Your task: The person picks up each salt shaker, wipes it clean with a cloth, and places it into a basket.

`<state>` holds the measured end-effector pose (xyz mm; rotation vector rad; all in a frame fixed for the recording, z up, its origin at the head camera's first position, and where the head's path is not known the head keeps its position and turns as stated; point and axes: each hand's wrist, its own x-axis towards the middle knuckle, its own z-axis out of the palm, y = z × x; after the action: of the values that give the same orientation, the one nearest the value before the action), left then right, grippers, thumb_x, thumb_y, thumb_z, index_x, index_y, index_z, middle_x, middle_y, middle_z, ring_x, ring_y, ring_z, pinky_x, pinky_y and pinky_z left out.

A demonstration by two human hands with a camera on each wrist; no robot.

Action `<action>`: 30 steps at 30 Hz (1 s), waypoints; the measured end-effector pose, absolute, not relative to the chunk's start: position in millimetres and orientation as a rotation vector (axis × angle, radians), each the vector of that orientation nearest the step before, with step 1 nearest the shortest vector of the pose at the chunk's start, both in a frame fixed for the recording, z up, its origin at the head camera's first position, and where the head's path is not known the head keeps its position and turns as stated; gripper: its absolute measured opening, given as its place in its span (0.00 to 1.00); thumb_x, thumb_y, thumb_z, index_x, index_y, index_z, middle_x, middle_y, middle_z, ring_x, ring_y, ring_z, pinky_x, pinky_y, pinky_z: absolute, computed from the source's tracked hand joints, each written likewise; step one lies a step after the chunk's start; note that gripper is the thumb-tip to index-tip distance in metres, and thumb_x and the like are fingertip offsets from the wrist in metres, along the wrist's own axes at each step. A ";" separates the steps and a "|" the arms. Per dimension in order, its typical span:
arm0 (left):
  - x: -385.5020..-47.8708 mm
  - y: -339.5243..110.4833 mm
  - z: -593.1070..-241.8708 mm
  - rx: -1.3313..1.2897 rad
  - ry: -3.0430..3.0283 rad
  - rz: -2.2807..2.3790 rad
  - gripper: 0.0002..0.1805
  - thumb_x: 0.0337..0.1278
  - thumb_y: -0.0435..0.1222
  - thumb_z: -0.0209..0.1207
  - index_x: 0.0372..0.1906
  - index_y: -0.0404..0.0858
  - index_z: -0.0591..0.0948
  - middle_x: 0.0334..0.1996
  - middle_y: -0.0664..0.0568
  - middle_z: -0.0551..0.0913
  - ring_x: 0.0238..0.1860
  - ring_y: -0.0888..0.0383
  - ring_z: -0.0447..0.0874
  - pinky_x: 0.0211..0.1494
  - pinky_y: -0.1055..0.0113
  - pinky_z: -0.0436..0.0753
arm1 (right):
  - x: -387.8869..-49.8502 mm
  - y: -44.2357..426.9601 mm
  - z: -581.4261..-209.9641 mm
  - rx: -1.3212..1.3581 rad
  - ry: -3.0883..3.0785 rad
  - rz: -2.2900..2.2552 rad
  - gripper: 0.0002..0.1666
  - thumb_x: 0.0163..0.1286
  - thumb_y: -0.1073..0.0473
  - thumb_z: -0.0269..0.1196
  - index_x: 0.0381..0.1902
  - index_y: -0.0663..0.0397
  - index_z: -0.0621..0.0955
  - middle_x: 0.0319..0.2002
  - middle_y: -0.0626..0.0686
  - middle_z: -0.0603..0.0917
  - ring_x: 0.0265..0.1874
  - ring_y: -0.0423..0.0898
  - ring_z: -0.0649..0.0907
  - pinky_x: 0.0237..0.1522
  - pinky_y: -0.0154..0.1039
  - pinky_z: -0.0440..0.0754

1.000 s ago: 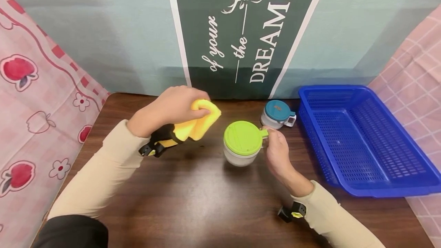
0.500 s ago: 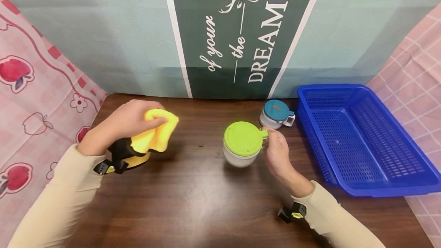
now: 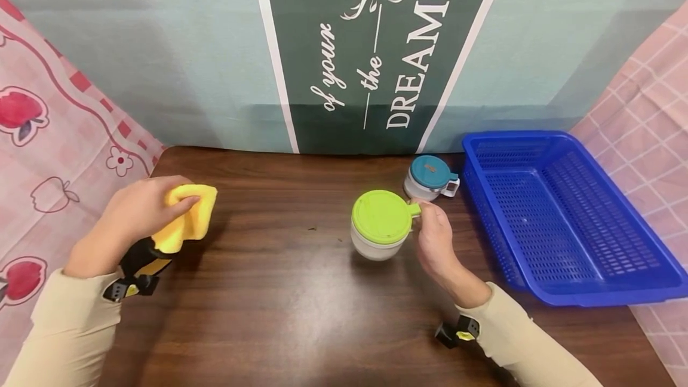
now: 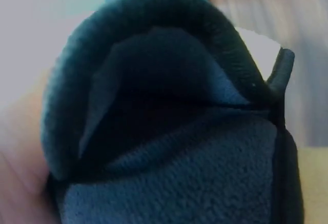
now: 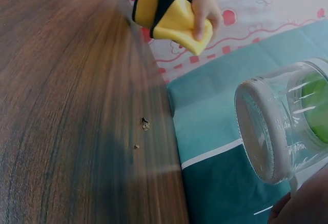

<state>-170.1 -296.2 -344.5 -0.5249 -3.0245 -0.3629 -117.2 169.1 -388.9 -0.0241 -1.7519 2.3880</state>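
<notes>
My left hand (image 3: 137, 208) grips a bunched yellow cloth (image 3: 185, 217) with dark edging, at the left side of the table. Its dark grey side and thick dark border (image 4: 169, 183) fill most of the left wrist view. With curled fingers, my right hand (image 3: 436, 243) holds the handle of a clear glass jar (image 3: 380, 220) with a lime green lid. The right wrist view shows the bottom of this glass jar (image 5: 261, 131) raised off the table. Behind it, near the back edge, stands a smaller jar (image 3: 432, 173) with a blue lid and white handle.
A blue perforated basket (image 3: 502, 243) stands at the right, close to the blue-lidded jar. Small dark crumbs (image 5: 145, 125) lie on the brown wooden table (image 3: 269, 315). Fabric hangs behind the table and along both sides.
My left hand has carried the yellow cloth left, away from the green-lidded jar, uncovering crumbs on the table. My right hand and its jar have stayed almost in place.
</notes>
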 end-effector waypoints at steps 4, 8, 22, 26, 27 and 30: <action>-170.3 -307.5 -364.6 -0.523 -3.035 -0.454 0.15 0.65 0.46 0.65 0.47 0.40 0.86 0.29 0.51 0.84 0.28 0.51 0.79 0.30 0.53 0.74 | -118.2 169.9 -391.0 -0.038 -1.750 2.392 0.26 0.71 0.69 0.40 0.17 0.47 0.75 0.19 0.41 0.71 0.23 0.36 0.71 0.29 0.29 0.70; -171.6 -316.8 -390.9 -0.525 -3.016 -0.511 0.14 0.65 0.44 0.65 0.47 0.38 0.85 0.28 0.51 0.82 0.27 0.53 0.76 0.32 0.55 0.74 | -118.1 170.0 -392.0 -0.033 -1.748 2.402 0.26 0.71 0.69 0.40 0.17 0.46 0.75 0.19 0.41 0.71 0.23 0.36 0.71 0.29 0.30 0.70; -159.4 -309.0 -441.8 -0.321 -3.117 -0.505 0.28 0.72 0.48 0.57 0.60 0.28 0.76 0.51 0.28 0.80 0.49 0.31 0.80 0.48 0.35 0.76 | -118.0 172.0 -390.5 0.008 -1.699 2.428 0.25 0.71 0.68 0.39 0.16 0.47 0.72 0.19 0.42 0.68 0.23 0.37 0.68 0.30 0.31 0.68; -157.1 -305.6 -447.7 -0.296 -3.047 -0.476 0.26 0.70 0.47 0.57 0.56 0.27 0.77 0.49 0.27 0.81 0.48 0.30 0.80 0.46 0.35 0.77 | -119.0 171.6 -386.3 -0.013 -1.711 2.437 0.24 0.71 0.68 0.38 0.15 0.49 0.65 0.18 0.43 0.63 0.22 0.38 0.64 0.29 0.32 0.65; -156.6 -305.4 -449.6 -0.286 -3.024 -0.474 0.25 0.70 0.46 0.57 0.55 0.27 0.78 0.49 0.27 0.81 0.47 0.30 0.80 0.46 0.34 0.76 | -119.4 171.4 -384.9 -0.028 -1.715 2.438 0.24 0.71 0.68 0.38 0.14 0.49 0.64 0.18 0.43 0.62 0.22 0.39 0.63 0.28 0.33 0.63; -154.8 -305.0 -454.3 -0.255 -2.963 -0.478 0.25 0.69 0.47 0.58 0.54 0.27 0.79 0.47 0.28 0.82 0.46 0.30 0.80 0.44 0.34 0.76 | -121.4 170.9 -379.9 -0.089 -1.725 2.432 0.23 0.71 0.68 0.39 0.14 0.49 0.62 0.17 0.42 0.60 0.21 0.38 0.61 0.28 0.34 0.60</action>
<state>-154.8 -305.0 -454.3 -0.2545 -2.9628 -0.4776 -121.4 170.9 -379.9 -0.0887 -1.7252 2.4322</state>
